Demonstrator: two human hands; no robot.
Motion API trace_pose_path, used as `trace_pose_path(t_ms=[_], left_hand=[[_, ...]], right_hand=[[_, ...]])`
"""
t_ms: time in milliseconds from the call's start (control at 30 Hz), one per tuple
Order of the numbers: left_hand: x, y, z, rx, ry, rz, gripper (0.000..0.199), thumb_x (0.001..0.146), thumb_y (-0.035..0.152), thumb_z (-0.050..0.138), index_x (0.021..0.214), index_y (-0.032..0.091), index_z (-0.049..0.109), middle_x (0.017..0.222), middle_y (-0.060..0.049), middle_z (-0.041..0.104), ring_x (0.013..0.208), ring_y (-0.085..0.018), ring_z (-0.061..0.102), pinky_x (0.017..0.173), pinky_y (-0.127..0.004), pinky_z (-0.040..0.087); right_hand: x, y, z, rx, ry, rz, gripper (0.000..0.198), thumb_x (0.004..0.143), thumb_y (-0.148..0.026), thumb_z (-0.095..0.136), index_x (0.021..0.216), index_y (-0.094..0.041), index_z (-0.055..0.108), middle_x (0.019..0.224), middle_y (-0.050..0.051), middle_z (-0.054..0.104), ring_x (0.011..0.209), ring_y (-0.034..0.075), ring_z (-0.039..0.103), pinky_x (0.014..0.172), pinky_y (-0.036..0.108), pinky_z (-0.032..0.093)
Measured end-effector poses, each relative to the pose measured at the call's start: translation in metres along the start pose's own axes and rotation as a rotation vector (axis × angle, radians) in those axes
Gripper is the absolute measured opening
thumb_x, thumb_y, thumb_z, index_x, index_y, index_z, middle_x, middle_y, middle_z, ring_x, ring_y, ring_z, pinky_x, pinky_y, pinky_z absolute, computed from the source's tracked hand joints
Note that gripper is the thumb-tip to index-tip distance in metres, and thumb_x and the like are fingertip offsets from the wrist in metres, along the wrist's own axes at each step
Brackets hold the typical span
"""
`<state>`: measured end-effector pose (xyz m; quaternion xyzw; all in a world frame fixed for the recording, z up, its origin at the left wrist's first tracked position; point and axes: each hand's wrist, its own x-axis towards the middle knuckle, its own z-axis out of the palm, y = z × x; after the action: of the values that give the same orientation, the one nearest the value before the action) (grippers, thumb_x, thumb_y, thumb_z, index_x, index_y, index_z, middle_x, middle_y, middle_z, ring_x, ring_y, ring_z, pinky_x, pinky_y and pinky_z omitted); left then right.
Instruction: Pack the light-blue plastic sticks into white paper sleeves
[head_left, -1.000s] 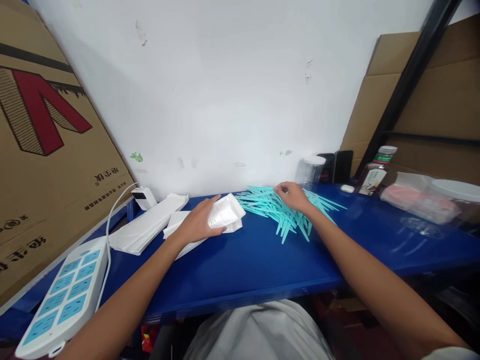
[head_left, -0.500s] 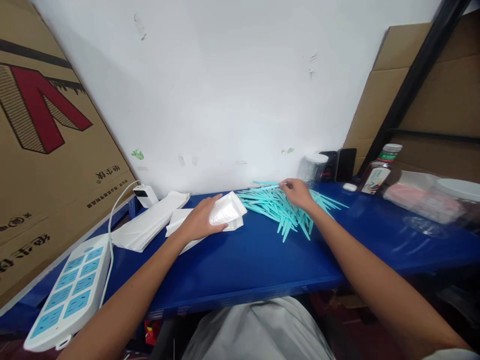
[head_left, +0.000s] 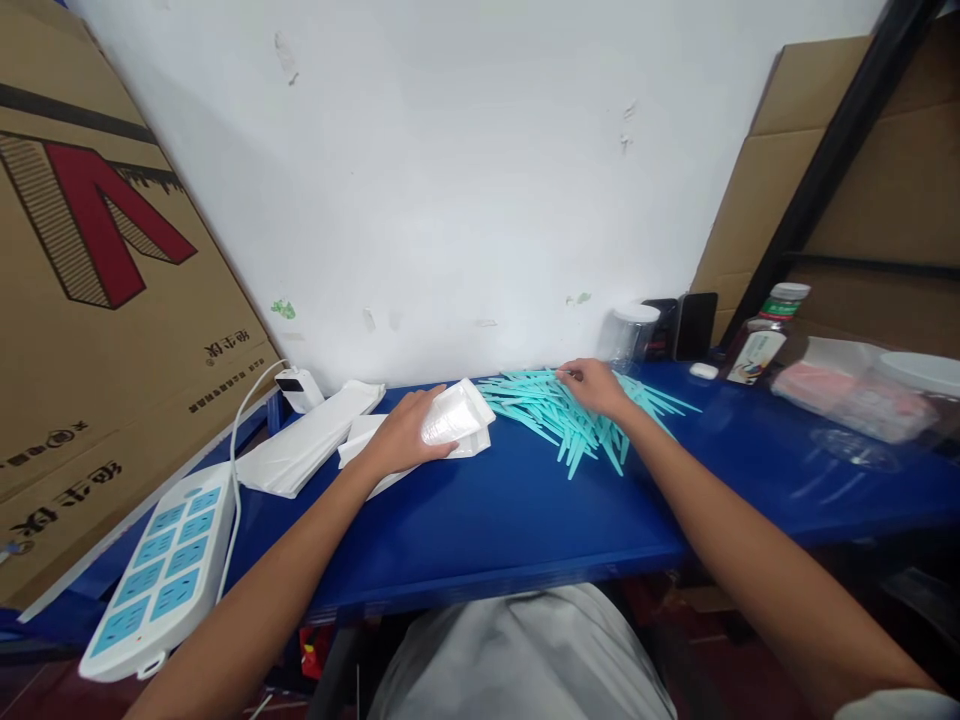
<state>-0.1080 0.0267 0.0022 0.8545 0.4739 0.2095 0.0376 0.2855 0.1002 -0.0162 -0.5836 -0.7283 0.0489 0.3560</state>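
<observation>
My left hand [head_left: 409, 435] is wrapped round a white paper bag with a shiny clear panel [head_left: 447, 415], its mouth facing right. More white paper lies beneath that hand. A loose pile of thin, pointed turquoise plastic sticks [head_left: 574, 440] spreads over the blue table [head_left: 510, 530] to the right of the bag. Over the back of this pile is my right hand [head_left: 592, 385], thumb and fingers pinched together. What the pinch holds, if anything, cannot be made out. Left of my left hand lies a stack of folded white paper bags [head_left: 315, 435].
At left are a white power strip [head_left: 161, 575], a plugged-in charger [head_left: 298, 390] and a large cardboard box [head_left: 112, 350]. Toward the right stand a clear jar [head_left: 632, 335], dark phones [head_left: 696, 325], a sauce bottle [head_left: 761, 340] and a container with pink contents [head_left: 855, 395].
A turquoise stick that pointed left from my right fingers no longer stands out from them. My right hand stays at the pile, and my left hand keeps the bag. The view shifts slightly.
</observation>
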Motion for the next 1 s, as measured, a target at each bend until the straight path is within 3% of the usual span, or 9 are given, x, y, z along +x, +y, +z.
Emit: trace_pose_path(t_ms=[267, 467, 733, 900, 1000], left_hand=[[0.0002, -0.0010, -0.0029, -0.010, -0.002, -0.009, 0.098, 0.083, 0.066, 0.073, 0.164, 0.025, 0.036, 0.158, -0.014, 0.052, 0.143, -0.042, 0.048, 0.116, -0.056, 0.044], [0.0006, -0.0053, -0.0013, 0.008, -0.010, -0.006, 0.100, 0.084, 0.072, 0.070, 0.165, 0.024, 0.034, 0.161, -0.014, 0.050, 0.147, -0.041, 0.045, 0.118, -0.054, 0.042], [0.0007, -0.0065, 0.0008, 0.002, -0.022, -0.004, 0.100, 0.084, 0.074, 0.069, 0.164, 0.024, 0.036, 0.160, -0.014, 0.050, 0.146, -0.041, 0.046, 0.117, -0.054, 0.042], [0.0005, -0.0071, 0.0012, 0.001, -0.023, -0.009, 0.101, 0.084, 0.076, 0.068, 0.164, 0.024, 0.036, 0.161, -0.014, 0.049, 0.146, -0.041, 0.045, 0.117, -0.054, 0.042], [0.0007, -0.0076, 0.0011, -0.003, -0.018, -0.004, 0.100, 0.084, 0.075, 0.068, 0.164, 0.024, 0.037, 0.160, -0.014, 0.051, 0.145, -0.041, 0.046, 0.116, -0.054, 0.043]], right_hand=[[-0.0039, 0.0015, 0.0004, -0.082, -0.136, -0.093, 0.027, 0.093, -0.029, 0.061, 0.098, -0.018, 0.086, 0.092, 0.008, 0.083, 0.085, 0.026, 0.072, 0.076, 0.031, 0.050], [-0.0029, 0.0059, 0.0022, -0.060, -0.120, -0.126, 0.029, 0.096, -0.030, 0.062, 0.108, -0.019, 0.086, 0.111, 0.009, 0.083, 0.088, 0.025, 0.074, 0.079, 0.031, 0.051], [-0.0023, 0.0083, 0.0031, -0.052, -0.095, -0.097, 0.029, 0.096, -0.029, 0.065, 0.117, -0.019, 0.084, 0.112, 0.010, 0.083, 0.087, 0.025, 0.074, 0.082, 0.033, 0.052], [-0.0013, 0.0086, 0.0026, -0.072, -0.119, -0.137, 0.026, 0.097, -0.029, 0.064, 0.107, -0.019, 0.085, 0.108, 0.009, 0.083, 0.089, 0.025, 0.074, 0.081, 0.032, 0.051], [-0.0015, 0.0082, 0.0036, -0.065, -0.079, -0.084, 0.025, 0.098, -0.031, 0.063, 0.104, -0.019, 0.085, 0.101, 0.010, 0.083, 0.086, 0.025, 0.074, 0.080, 0.032, 0.050]])
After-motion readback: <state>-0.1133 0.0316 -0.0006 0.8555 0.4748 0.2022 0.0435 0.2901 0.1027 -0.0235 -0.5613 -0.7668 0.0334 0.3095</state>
